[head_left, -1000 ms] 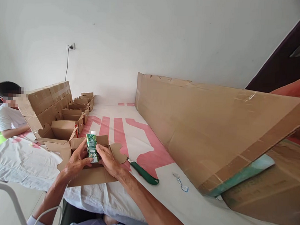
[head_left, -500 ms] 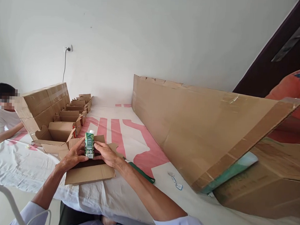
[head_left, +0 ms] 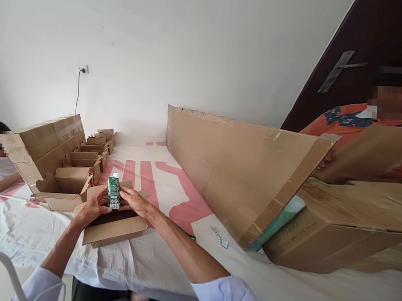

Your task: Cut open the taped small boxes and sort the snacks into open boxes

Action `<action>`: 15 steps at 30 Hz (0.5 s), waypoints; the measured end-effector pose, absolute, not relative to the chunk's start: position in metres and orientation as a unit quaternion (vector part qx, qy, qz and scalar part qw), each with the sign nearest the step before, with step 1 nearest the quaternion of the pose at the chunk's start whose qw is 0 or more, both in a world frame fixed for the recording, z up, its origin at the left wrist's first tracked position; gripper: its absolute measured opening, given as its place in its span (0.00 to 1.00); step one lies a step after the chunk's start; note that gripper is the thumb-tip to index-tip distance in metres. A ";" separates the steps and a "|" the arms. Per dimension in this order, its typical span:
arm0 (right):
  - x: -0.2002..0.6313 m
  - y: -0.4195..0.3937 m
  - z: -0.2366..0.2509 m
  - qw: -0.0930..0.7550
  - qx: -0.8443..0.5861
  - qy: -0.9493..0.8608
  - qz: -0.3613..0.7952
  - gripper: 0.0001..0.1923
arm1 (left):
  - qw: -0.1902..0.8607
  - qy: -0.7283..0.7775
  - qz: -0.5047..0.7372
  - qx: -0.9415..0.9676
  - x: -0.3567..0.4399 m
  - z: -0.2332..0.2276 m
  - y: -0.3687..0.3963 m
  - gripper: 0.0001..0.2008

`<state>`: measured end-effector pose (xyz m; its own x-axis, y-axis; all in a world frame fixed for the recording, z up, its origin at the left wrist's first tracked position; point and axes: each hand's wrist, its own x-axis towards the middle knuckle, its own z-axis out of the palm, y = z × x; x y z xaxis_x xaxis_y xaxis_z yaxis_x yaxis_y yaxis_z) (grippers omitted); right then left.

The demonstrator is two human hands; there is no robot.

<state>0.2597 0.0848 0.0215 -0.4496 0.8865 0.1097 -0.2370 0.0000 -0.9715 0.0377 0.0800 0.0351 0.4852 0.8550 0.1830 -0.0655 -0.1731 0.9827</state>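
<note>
A small green drink carton (head_left: 113, 193) with a white cap stands upright between my two hands. From its left side, my left hand (head_left: 94, 206) grips it with thumb and fingers. My right hand (head_left: 135, 201) holds its right side, thumb near the upper edge and fingers lower down. Both hands are over an open cardboard box (head_left: 115, 231), whose front flap is folded outward toward me. The inside of that box is dark and mostly hidden by my hands.
A row of open cardboard boxes (head_left: 67, 201) runs back along the left, beside stacked closed boxes (head_left: 37, 145). A tall cardboard panel (head_left: 227, 169) slants across the right. Beyond it are a large carton (head_left: 337, 240) and a person in orange (head_left: 342, 114). Another person (head_left: 0, 168) sits far left.
The view has turned to the right, so the scene has shifted left and more of the person in orange shows. Both hands still hold the drink carton above the box.
</note>
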 end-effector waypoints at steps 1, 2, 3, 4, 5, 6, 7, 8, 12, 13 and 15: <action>0.258 0.083 0.021 0.442 -0.295 -0.556 0.639 0.20 | 0.567 0.302 0.406 0.650 0.038 0.035 0.080 0.46; 0.257 0.082 0.021 0.444 -0.298 -0.556 0.636 0.20 | 0.568 0.301 0.404 0.651 0.039 0.035 0.080 0.45; 0.256 0.080 0.021 0.446 -0.301 -0.555 0.635 0.20 | 0.569 0.299 0.403 0.652 0.039 0.035 0.080 0.44; 0.256 0.079 0.022 0.447 -0.304 -0.554 0.633 0.20 | 0.569 0.298 0.402 0.652 0.039 0.035 0.079 0.43; 0.255 0.077 0.023 0.449 -0.306 -0.552 0.632 0.20 | 0.569 0.297 0.402 0.653 0.039 0.035 0.079 0.43; 0.255 0.076 0.024 0.452 -0.309 -0.551 0.630 0.20 | 0.569 0.296 0.404 0.653 0.039 0.035 0.079 0.43; 0.255 0.075 0.025 0.456 -0.311 -0.549 0.627 0.20 | 0.568 0.296 0.405 0.653 0.039 0.035 0.078 0.43; 0.255 0.074 0.026 0.459 -0.314 -0.548 0.626 0.20 | 0.567 0.296 0.405 0.653 0.039 0.035 0.078 0.43; 0.254 0.073 0.027 0.464 -0.322 -0.542 0.623 0.18 | 0.565 0.305 0.407 0.650 0.039 0.034 0.077 0.43; 0.254 0.073 0.027 0.464 -0.322 -0.542 0.623 0.18 | 0.564 0.308 0.409 0.648 0.039 0.035 0.076 0.43; 0.254 0.073 0.027 0.464 -0.321 -0.541 0.623 0.17 | 0.565 0.314 0.411 0.643 0.040 0.035 0.075 0.43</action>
